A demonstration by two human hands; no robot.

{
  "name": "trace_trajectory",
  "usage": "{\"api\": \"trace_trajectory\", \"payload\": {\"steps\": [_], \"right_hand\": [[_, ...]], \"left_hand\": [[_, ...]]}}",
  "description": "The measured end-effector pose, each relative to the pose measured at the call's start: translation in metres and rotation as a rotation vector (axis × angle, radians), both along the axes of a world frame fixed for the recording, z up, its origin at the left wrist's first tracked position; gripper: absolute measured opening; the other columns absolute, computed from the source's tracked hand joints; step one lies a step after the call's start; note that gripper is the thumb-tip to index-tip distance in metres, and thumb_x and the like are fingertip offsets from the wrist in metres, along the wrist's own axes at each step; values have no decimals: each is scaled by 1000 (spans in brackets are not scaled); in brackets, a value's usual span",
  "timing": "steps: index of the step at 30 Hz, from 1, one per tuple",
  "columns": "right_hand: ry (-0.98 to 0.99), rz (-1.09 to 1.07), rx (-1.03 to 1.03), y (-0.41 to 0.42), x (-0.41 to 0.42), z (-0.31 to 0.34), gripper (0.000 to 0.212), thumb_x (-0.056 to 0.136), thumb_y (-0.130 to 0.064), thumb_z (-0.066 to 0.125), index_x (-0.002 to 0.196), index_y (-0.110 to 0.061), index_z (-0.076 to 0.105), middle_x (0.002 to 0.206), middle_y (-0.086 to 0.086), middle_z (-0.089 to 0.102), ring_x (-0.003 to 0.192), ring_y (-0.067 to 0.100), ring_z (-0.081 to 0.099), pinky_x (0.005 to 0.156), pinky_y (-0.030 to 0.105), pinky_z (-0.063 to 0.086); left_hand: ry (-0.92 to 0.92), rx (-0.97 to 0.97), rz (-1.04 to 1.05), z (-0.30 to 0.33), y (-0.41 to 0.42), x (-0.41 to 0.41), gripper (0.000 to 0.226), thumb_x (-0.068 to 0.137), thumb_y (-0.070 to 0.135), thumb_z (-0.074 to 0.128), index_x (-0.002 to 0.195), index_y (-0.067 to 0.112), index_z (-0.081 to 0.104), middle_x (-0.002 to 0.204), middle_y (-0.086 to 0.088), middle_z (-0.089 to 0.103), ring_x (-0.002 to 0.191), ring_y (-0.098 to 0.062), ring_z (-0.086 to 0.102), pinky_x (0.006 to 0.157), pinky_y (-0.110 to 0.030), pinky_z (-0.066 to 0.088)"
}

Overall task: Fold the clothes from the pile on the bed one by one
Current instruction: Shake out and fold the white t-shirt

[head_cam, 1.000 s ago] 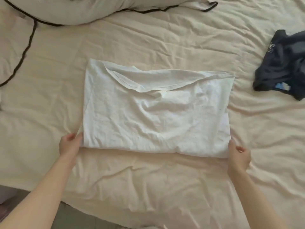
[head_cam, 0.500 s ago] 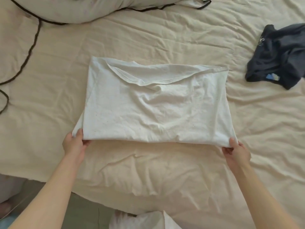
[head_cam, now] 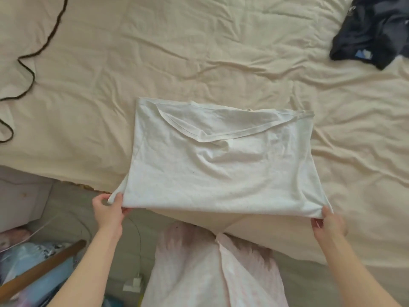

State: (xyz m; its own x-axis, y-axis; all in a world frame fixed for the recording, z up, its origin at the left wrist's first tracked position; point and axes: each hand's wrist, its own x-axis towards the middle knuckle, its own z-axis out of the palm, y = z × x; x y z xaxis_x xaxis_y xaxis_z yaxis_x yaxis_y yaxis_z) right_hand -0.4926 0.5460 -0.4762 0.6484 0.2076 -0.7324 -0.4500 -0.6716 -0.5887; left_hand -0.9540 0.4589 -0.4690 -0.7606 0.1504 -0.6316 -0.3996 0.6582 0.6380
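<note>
A white garment [head_cam: 219, 165], folded into a rough rectangle, lies at the near edge of the cream bed [head_cam: 155, 69]. Its near edge is lifted off the bed. My left hand [head_cam: 109, 210] pinches the near left corner between thumb and fingers. My right hand [head_cam: 329, 222] pinches the near right corner. A hemmed edge runs slanting across the garment's far part. A crumpled dark navy garment [head_cam: 374, 29] lies at the far right of the bed.
A thin black cord [head_cam: 28, 63] curls over the bed at the left. Below the bed edge are my pale pink clothing [head_cam: 205, 269], a white plug with cable [head_cam: 132, 284] on the floor, a wooden stick [head_cam: 42, 267] and bluish bags at the lower left.
Both hands have pulled the white garment toward me to the bed's near edge and lifted its near edge. The view has tilted down, showing the floor.
</note>
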Motion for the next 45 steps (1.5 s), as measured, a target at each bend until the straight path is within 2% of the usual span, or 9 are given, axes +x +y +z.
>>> {"api": "trace_trajectory", "payload": {"steps": [2, 6, 11, 16, 19, 24, 32, 35, 45], "right_hand": [[-84, 143, -56, -11, 3, -9, 23, 95, -8, 51, 77, -21, 46, 101, 7, 53, 76, 12, 52, 74, 29, 48], [-257, 423, -150, -26, 7, -26, 20, 91, -18, 59, 74, -10, 51, 91, 12, 49, 70, 20, 45, 63, 33, 38], [-291, 453, -126, -34, 10, -38, 25, 88, -26, 62, 73, -9, 52, 74, 6, 48, 80, 21, 44, 64, 34, 37], [-346, 427, -93, -35, 0, -46, 37, 89, -25, 59, 117, 0, 58, 95, 8, 52, 86, 19, 48, 71, 33, 40], [-386, 430, -114, -36, -5, -48, 36, 89, -26, 58, 115, -1, 59, 94, 10, 53, 83, 22, 49, 67, 34, 40], [-388, 421, -137, -34, -5, -50, 33, 90, -28, 57, 110, -2, 60, 93, 11, 53, 80, 23, 49, 62, 33, 40], [-402, 397, -144, -35, 2, -57, 27, 89, -32, 56, 99, -7, 58, 97, 10, 53, 81, 23, 49, 70, 35, 41], [-504, 431, -229, -38, 0, -59, 37, 92, -33, 45, 108, -2, 59, 114, 16, 56, 96, 29, 53, 88, 39, 44], [-494, 280, -330, -19, -7, -52, 39, 100, -22, 34, 126, -1, 54, 132, 19, 53, 124, 35, 46, 106, 39, 36]], "left_hand": [[48, 15, -172, -2, -9, -3, 25, 93, 5, 55, 107, 16, 37, 112, -12, 46, 94, -24, 54, 62, -28, 49], [91, 17, -442, -12, -25, -8, 31, 90, 0, 56, 107, 19, 38, 105, -3, 50, 81, -18, 60, 59, -22, 54], [166, -114, -575, -29, -43, -5, 23, 89, 0, 57, 103, 15, 46, 111, -11, 51, 64, -19, 60, 72, -36, 54], [193, -166, -533, -44, -43, -4, 20, 90, 7, 60, 108, 12, 51, 105, -19, 60, 64, -15, 58, 59, -21, 47], [181, -204, -576, -53, -33, -2, 27, 91, 10, 60, 118, 11, 55, 112, -18, 55, 84, -26, 61, 62, -25, 49], [211, -319, -579, -66, -19, -2, 25, 87, 10, 62, 112, 8, 59, 115, -20, 54, 107, -37, 55, 93, -47, 48], [309, -375, -691, -64, -14, 4, 22, 87, 20, 64, 102, 4, 64, 106, -17, 64, 99, -33, 57, 78, -32, 37], [311, -395, -748, -64, -15, 13, 21, 89, 21, 61, 102, 4, 65, 105, -17, 65, 98, -33, 57, 76, -33, 38], [214, -329, -488, -52, -23, -10, 29, 96, 17, 52, 119, 0, 56, 124, -17, 56, 112, -31, 51, 89, -33, 37]]}}
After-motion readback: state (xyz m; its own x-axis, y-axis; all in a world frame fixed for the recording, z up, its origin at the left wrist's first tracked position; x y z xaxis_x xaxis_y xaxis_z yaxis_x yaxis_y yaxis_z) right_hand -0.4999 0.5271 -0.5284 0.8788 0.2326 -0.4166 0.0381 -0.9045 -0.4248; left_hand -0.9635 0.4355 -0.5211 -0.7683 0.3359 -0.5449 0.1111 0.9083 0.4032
